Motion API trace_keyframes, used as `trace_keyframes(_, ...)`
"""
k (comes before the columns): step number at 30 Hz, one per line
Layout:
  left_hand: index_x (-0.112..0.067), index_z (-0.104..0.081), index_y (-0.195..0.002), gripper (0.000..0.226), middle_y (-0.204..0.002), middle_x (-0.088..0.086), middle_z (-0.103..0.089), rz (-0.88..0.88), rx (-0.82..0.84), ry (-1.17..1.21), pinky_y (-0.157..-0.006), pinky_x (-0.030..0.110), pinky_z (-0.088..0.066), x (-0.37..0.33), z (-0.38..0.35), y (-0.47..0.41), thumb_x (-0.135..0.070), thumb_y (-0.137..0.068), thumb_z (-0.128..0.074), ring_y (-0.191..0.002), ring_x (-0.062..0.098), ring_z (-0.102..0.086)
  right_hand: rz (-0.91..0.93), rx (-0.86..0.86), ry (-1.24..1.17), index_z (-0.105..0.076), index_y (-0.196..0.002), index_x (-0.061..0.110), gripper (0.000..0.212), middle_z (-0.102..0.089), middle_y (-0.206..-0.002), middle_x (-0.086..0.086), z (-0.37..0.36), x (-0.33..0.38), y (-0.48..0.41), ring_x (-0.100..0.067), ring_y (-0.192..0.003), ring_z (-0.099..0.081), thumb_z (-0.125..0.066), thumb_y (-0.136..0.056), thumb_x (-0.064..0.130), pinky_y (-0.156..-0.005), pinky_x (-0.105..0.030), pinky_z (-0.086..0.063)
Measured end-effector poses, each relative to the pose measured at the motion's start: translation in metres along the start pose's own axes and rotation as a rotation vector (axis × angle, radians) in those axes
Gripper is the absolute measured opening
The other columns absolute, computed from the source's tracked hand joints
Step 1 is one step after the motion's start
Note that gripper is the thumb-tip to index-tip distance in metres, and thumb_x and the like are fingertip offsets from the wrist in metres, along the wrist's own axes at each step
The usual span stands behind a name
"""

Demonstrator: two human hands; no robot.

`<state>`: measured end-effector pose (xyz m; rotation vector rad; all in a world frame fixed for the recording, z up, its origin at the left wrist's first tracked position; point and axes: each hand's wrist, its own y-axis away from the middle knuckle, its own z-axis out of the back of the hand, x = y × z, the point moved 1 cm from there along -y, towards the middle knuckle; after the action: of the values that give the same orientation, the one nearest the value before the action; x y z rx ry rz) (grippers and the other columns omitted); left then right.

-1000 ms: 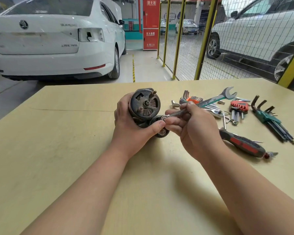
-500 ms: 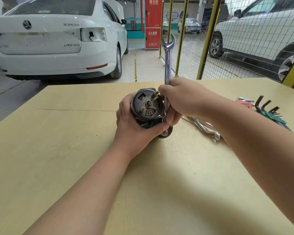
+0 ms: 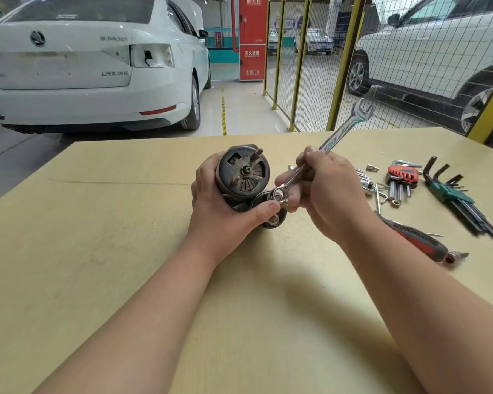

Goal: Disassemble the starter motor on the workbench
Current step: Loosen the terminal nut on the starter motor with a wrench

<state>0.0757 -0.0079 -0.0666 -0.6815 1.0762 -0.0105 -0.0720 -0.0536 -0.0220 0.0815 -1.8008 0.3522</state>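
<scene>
My left hand (image 3: 222, 206) is wrapped round the body of the starter motor (image 3: 244, 173), fingers behind it and palm against its side. The motor is over the middle of the bench (image 3: 97, 251) with its grimy round end plate turned towards me; I cannot tell whether it rests on the surface. My left thumb lies across the smaller black solenoid (image 3: 271, 221), which sits below and to the right of the main housing.

My right hand (image 3: 328, 191) has its fingers curled round the shank of a combination wrench (image 3: 333, 142). The ring end sits at the near face of the solenoid, just beside my left thumb tip. The open end points up and away to the right, past the far edge of the bench. Whether the ring is seated on a nut I cannot tell.

On the bench to the right lie a red hex key set (image 3: 402, 177) and a green hex key set (image 3: 450, 193). Nearer me is a screwdriver (image 3: 419, 237) with a red and black handle, just beside my right wrist. Beyond the bench stand a white car (image 3: 83, 66) and a yellow mesh fence (image 3: 339, 66).
</scene>
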Motion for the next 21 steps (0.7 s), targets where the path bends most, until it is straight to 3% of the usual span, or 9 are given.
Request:
trace_keyframes(5, -0.047, -0.031, -0.114, 0.08, -0.132, -0.007, -0.042, 0.0, 0.006, 0.009, -0.106, 0.043, -0.038, 0.002, 0.0, 0.0, -0.058, -0.048, -0.074, -0.13, 0.015, -0.039, -0.007, -0.031, -0.043, -0.045, -0.086, 0.005, 0.026, -0.066, -0.065, -0.019, 0.002, -0.006, 0.003, -0.02, -0.037, -0.051, -0.032, -0.103, 0.021, -0.041, -0.028, -0.045)
trace_keyframes(11, -0.046, -0.03, -0.117, 0.082, -0.134, 0.002, -0.047, 0.01, 0.02, 0.035, -0.105, 0.045, -0.041, 0.004, 0.0, -0.001, -0.056, -0.051, -0.077, -0.129, 0.024, -0.044, -0.038, -0.106, -0.283, -0.045, -0.085, 0.009, 0.027, -0.068, -0.065, -0.013, 0.003, -0.018, 0.014, -0.016, -0.038, -0.055, -0.031, -0.103, 0.023, -0.04, -0.023, -0.047)
trace_keyframes(21, -0.037, -0.029, -0.125, 0.09, -0.135, 0.0, -0.044, 0.011, 0.022, 0.003, -0.105, 0.045, -0.04, 0.005, 0.0, 0.0, -0.054, -0.051, -0.077, -0.13, 0.023, -0.043, -0.061, -0.055, -0.192, -0.045, -0.085, 0.007, 0.026, -0.066, -0.067, -0.018, 0.003, -0.015, 0.007, -0.019, -0.036, -0.053, -0.033, -0.102, 0.022, -0.039, -0.025, -0.046)
